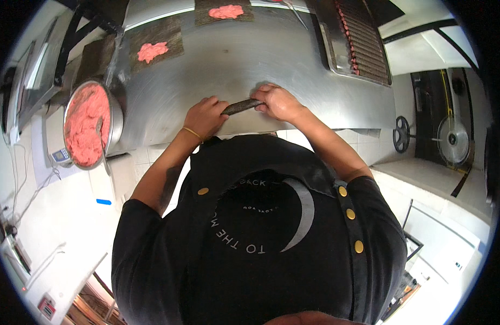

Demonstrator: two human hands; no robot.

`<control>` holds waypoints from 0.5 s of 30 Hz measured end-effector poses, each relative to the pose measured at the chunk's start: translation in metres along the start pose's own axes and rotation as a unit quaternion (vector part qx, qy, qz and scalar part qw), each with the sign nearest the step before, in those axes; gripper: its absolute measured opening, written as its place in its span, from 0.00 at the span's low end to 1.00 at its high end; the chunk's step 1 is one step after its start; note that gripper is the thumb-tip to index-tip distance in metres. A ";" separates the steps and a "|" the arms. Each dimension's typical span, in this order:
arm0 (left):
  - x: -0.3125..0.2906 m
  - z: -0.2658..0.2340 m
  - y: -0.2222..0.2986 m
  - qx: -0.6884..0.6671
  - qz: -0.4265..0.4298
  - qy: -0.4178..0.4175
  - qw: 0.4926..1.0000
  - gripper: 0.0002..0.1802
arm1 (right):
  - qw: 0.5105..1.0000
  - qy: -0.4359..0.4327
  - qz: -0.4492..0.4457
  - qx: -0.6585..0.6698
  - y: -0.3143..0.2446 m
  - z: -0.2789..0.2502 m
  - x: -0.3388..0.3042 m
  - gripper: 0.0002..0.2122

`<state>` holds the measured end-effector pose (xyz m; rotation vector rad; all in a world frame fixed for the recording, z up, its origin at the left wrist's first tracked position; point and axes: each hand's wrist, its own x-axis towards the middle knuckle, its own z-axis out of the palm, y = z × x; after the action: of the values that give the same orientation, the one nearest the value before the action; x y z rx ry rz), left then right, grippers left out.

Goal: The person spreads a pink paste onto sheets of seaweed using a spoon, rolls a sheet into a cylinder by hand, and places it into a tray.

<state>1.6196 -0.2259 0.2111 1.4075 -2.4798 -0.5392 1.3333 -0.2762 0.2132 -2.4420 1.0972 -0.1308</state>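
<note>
Between my two hands is a dark, slim seaweed roll [241, 106], held slightly tilted near the front edge of the steel table. My left hand [205, 116] is closed round its left end, and my right hand [277, 103] grips the right end with bent fingers. Farther off, a dark seaweed sheet [175, 38] lies flat with a lump of pink paste [152, 52] on it. Another sheet [205, 20] at the far edge bears a second pink lump [226, 11].
A steel bowl [117, 116] of pink paste stands at the left, a spoon [100, 127] resting in it. At the far right a metal tray [363, 79] holds several rows of dark rolls. The steel table [233, 65] spans the area before me. A small digital device [60, 156] sits beside the bowl.
</note>
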 end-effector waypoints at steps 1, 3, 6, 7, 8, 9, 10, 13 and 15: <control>0.002 -0.001 0.001 0.003 0.008 0.001 1.000 0.20 | 1.000 0.002 0.007 -0.003 0.003 -0.001 -0.004 0.18; 0.005 0.000 0.002 -0.002 0.034 0.015 0.999 0.19 | 1.000 0.004 0.010 -0.017 0.005 -0.004 -0.009 0.18; 0.010 0.002 0.001 -0.005 0.044 0.013 0.999 0.20 | 0.999 0.006 0.001 -0.042 0.001 -0.006 -0.010 0.17; 0.012 0.003 0.000 -0.005 0.046 0.008 0.999 0.20 | 0.999 0.007 0.000 -0.044 -0.002 -0.004 -0.008 0.17; 0.012 0.006 0.000 -0.001 0.045 0.007 0.999 0.22 | 0.999 0.008 0.000 -0.046 -0.006 -0.002 -0.006 0.16; 0.014 0.009 -0.001 0.006 0.050 0.004 0.999 0.23 | 0.999 0.009 -0.013 -0.042 -0.007 0.002 -0.004 0.15; 0.018 0.008 -0.002 0.014 0.060 0.002 0.998 0.24 | 0.999 0.013 -0.024 -0.040 -0.008 0.006 -0.001 0.14; 0.025 0.003 0.004 0.008 0.067 -0.041 0.997 0.26 | 0.999 -0.008 -0.019 -0.032 -0.010 0.001 0.002 0.11; 0.037 0.004 0.004 0.011 0.086 -0.073 0.994 0.26 | 0.999 -0.007 -0.012 -0.036 -0.005 -0.002 -0.006 0.11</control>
<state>1.5961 -0.2555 0.2101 1.1859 -2.6979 -0.5990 1.3319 -0.2698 0.2174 -2.5178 1.0841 -0.0828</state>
